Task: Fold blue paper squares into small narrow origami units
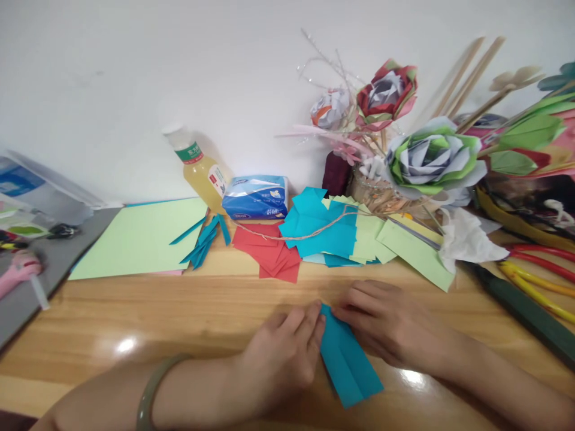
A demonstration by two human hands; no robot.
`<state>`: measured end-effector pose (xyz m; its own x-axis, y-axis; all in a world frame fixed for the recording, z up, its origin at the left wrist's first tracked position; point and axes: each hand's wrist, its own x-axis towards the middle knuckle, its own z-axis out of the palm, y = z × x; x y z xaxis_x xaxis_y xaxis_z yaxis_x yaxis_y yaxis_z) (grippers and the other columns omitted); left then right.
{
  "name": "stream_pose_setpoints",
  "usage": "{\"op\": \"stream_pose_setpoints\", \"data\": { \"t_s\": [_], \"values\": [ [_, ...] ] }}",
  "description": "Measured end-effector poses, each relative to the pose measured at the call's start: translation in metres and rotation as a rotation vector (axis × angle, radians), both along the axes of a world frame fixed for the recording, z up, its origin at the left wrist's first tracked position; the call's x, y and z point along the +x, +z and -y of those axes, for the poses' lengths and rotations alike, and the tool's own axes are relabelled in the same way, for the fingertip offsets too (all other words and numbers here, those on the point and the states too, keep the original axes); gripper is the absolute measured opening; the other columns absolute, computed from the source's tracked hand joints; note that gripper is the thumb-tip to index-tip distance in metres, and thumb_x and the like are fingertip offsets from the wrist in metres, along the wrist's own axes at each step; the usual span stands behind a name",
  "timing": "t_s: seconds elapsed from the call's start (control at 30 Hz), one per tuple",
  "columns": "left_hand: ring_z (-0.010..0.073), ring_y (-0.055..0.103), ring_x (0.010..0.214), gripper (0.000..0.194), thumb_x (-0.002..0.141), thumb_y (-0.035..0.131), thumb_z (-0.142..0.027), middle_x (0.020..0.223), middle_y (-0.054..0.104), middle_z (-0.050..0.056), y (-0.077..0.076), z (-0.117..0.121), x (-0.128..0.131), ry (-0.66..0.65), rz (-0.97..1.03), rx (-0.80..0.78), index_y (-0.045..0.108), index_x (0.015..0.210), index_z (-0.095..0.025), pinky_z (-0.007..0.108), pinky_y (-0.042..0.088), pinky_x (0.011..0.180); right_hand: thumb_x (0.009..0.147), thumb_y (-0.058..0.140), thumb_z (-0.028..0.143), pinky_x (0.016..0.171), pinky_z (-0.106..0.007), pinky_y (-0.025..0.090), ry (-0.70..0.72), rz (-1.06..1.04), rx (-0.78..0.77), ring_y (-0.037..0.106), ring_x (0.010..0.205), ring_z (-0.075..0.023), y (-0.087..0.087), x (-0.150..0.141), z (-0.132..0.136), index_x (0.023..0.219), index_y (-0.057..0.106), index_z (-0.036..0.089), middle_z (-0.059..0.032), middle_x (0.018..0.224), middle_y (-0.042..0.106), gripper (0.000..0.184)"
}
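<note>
A piece of blue paper (353, 365) with a crease along its length lies on the wooden table, slanting between my two hands. Its left edge near the top is gripped by my left hand (287, 341), whose fingers are bent and pressed together; a bangle circles that forearm. My right hand (381, 317) pinches the paper's upper right edge with curled fingers. Behind my hands lie blue paper pieces (321, 224), red paper pieces (269, 251) and light green paper pieces (415, 251). A length of twine (309, 236) crosses over them.
At the back stand a juice bottle (202, 173), a tissue pack (256, 197) and a basket of paper flowers (433, 158). Green sheets (139, 239) and blue strips (204, 242) lie left. Crumpled tissue (469, 239), a dark green tool (525, 311) and yellow-handled scissors or pliers (539, 287) lie right.
</note>
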<state>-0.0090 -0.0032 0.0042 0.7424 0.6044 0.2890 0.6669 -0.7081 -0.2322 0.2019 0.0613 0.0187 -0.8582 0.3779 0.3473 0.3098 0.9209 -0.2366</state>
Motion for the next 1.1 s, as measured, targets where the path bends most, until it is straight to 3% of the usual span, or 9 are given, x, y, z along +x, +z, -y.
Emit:
{"op": "stream_pose_setpoints", "data": {
  "t_s": [0.17,0.33,0.5,0.93,1.03,1.1],
  "values": [
    [0.0195,0.060,0.079,0.031,0.088,0.041,-0.016,0.114,0.064,0.012,-0.0002,-0.0020,0.0009,-0.008,0.007,0.018,0.063,0.107,-0.008,0.027,0.047,0.061,0.090,0.032,0.012,0.058,-0.029,0.035,0.008,-0.042,-0.057,0.044,0.067,-0.0165,0.0020,0.0060,0.0015,0.079,0.060,0.016,-0.0053,0.072,0.053,0.031],
    [0.0190,0.060,0.078,0.030,0.087,0.042,-0.016,0.113,0.065,0.012,0.0025,-0.0025,0.0006,-0.016,0.010,0.018,0.064,0.105,-0.008,0.027,0.047,0.062,0.086,0.037,0.010,0.058,-0.027,0.038,-0.074,-0.057,-0.097,0.047,0.070,-0.0161,-0.0023,0.0033,0.0019,0.102,0.060,0.017,-0.0056,0.079,0.053,0.029],
    [0.0198,0.060,0.079,0.030,0.086,0.041,-0.015,0.110,0.065,0.014,0.0008,-0.0013,0.0011,-0.019,0.000,0.028,0.063,0.105,-0.007,0.028,0.047,0.063,0.087,0.040,0.012,0.060,-0.028,0.040,-0.077,-0.017,-0.092,0.048,0.073,-0.0174,-0.0051,-0.0027,0.0006,0.111,0.058,0.017,-0.0066,0.082,0.054,0.030],
    [0.0211,0.061,0.081,0.030,0.089,0.040,-0.016,0.109,0.066,0.013,-0.0006,0.0007,0.0016,0.008,0.042,0.067,0.063,0.106,-0.008,0.029,0.046,0.065,0.093,0.035,0.014,0.061,-0.032,0.038,0.008,-0.005,0.159,0.050,0.072,-0.0192,-0.0055,-0.0009,-0.0028,0.097,0.059,0.011,-0.0057,0.077,0.060,0.024],
    [0.0220,0.060,0.081,0.031,0.088,0.041,-0.016,0.108,0.066,0.015,-0.0014,0.0026,0.0014,0.016,0.041,0.082,0.062,0.108,-0.007,0.030,0.046,0.067,0.090,0.038,0.011,0.061,-0.032,0.039,0.010,-0.030,0.114,0.050,0.072,-0.0192,-0.0075,0.0021,-0.0011,0.094,0.058,0.013,-0.0055,0.075,0.059,0.021],
    [0.0218,0.060,0.081,0.030,0.088,0.043,-0.018,0.108,0.066,0.014,-0.0015,0.0024,0.0010,0.022,0.045,0.077,0.062,0.109,-0.007,0.030,0.046,0.067,0.086,0.039,0.009,0.062,-0.031,0.040,0.000,-0.043,-0.019,0.050,0.072,-0.0183,-0.0051,0.0058,0.0000,0.088,0.057,0.016,-0.0050,0.077,0.057,0.019]
  ]
}}
